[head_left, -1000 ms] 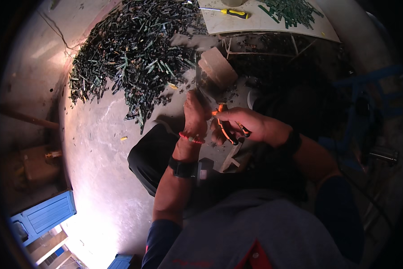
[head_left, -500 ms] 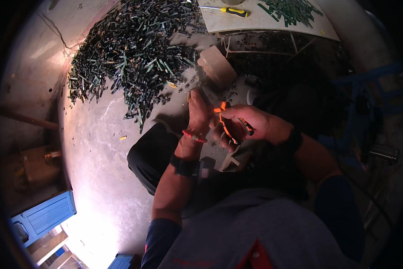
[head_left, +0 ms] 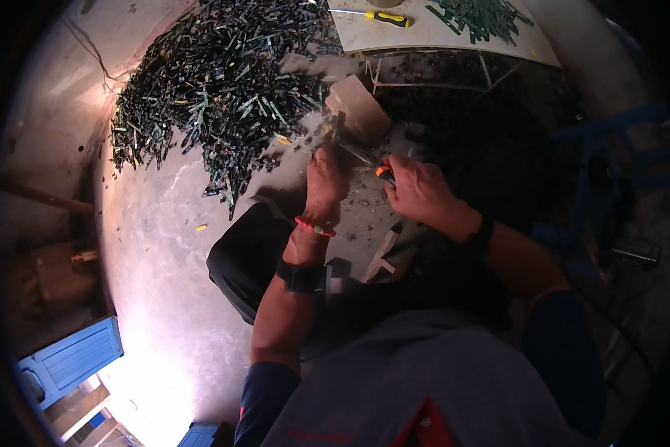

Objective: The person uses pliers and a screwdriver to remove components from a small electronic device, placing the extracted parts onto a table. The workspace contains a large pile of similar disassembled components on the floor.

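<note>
The left hand [head_left: 326, 179] reaches forward over the concrete floor [head_left: 156, 246], its fingers curled down onto a small piece at the near edge of a pale wooden block [head_left: 359, 112]; what exactly it pins there is too small and dark to tell. The right hand [head_left: 418, 190] is closed around an orange-handled tool [head_left: 383, 173], whose thin metal shaft runs up and left toward the left hand's fingertips and the block. The two hands sit close together, just beside each other. A red band [head_left: 314, 226] and a black watch [head_left: 302, 277] ring the left wrist. Behind the block, toward the far left of the floor, spreads a large heap of dark green strips [head_left: 216, 89]. At the far edge a white board [head_left: 424, 33] carries a yellow-handled screwdriver [head_left: 383, 18] and a smaller pile of green strips [head_left: 484, 15]. A blue crate [head_left: 70, 361] stands at the near left.
</note>
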Action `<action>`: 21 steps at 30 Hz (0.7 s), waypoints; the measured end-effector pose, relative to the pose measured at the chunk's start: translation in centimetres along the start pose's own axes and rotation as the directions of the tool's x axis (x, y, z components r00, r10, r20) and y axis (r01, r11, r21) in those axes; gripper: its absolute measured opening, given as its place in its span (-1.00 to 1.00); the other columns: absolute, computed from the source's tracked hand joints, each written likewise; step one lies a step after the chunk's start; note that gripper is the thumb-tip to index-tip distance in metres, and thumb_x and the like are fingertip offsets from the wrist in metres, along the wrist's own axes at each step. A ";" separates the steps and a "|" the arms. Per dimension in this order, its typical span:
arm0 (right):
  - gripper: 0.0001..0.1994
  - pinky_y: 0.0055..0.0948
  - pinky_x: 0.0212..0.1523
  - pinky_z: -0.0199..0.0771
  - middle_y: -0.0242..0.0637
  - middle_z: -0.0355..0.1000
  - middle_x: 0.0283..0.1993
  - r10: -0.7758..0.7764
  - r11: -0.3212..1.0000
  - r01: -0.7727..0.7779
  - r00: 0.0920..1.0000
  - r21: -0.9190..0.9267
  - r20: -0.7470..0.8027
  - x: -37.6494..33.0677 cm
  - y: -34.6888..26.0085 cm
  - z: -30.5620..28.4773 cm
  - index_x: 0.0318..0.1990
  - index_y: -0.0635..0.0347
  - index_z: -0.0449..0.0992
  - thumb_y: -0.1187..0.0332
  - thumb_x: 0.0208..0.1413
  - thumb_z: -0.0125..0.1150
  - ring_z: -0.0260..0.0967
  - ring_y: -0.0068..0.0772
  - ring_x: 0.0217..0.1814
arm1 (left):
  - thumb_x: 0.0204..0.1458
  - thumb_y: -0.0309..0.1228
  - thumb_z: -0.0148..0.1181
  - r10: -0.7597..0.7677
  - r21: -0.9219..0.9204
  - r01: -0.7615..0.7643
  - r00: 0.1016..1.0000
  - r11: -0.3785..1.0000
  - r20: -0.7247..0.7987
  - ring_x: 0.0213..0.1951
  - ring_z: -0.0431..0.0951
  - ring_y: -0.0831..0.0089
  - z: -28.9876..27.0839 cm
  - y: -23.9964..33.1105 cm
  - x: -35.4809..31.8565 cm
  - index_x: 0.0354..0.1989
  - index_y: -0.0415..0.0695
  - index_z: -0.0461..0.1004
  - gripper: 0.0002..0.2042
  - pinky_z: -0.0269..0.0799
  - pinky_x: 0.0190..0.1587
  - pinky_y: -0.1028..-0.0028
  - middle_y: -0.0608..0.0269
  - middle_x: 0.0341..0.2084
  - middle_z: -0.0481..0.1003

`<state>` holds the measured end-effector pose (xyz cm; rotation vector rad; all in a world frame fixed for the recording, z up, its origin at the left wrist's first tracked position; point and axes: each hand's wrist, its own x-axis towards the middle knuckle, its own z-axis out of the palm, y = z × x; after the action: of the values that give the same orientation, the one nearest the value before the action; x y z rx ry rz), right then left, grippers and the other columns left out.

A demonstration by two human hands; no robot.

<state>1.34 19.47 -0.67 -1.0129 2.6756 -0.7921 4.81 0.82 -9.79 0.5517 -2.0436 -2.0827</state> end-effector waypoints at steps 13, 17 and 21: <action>-0.71 -0.44 -0.59 0.19 -0.43 0.26 -0.54 -0.444 -0.080 -0.772 0.593 0.630 0.671 1.0 -2.8 -1.7 -0.28 0.13 0.37 0.08 0.13 0.01 0.19 -0.48 -0.61 | 0.19 -0.02 -0.37 0.025 -0.218 -0.078 0.972 0.973 -0.235 -0.71 0.20 0.57 1.4 5.2 -1.1 -0.34 -0.09 0.33 -0.58 0.07 -0.70 0.53 0.41 -0.68 0.27; -0.78 -0.29 -0.48 0.41 -0.26 0.36 -0.60 0.032 0.861 -0.192 0.944 0.471 0.328 1.3 -2.6 -0.8 -0.28 0.25 0.41 0.26 0.07 0.08 0.38 -0.20 -0.55 | 0.18 -0.02 -0.34 -0.397 -0.555 0.306 0.917 0.774 -0.047 -0.80 0.03 0.56 1.0 7.8 -1.9 -0.56 -0.03 0.27 -0.58 -0.08 -0.75 0.56 0.42 -0.81 0.13; -0.78 -0.26 -0.47 0.40 -0.14 0.39 -0.52 -0.028 0.988 0.019 0.998 0.156 0.054 0.7 -1.6 0.5 -0.24 0.28 0.38 0.30 0.06 0.09 0.42 -0.10 -0.49 | 0.14 -0.11 -0.28 -0.394 -0.341 0.364 0.919 0.867 -0.020 -0.81 0.01 0.59 -0.2 7.5 -1.6 -0.58 -0.02 0.26 -0.65 -0.09 -0.76 0.55 0.43 -0.82 0.11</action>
<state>1.88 17.84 -0.22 -1.0145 2.5144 -0.9453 5.32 0.89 -2.13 1.0325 -1.5771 -2.4951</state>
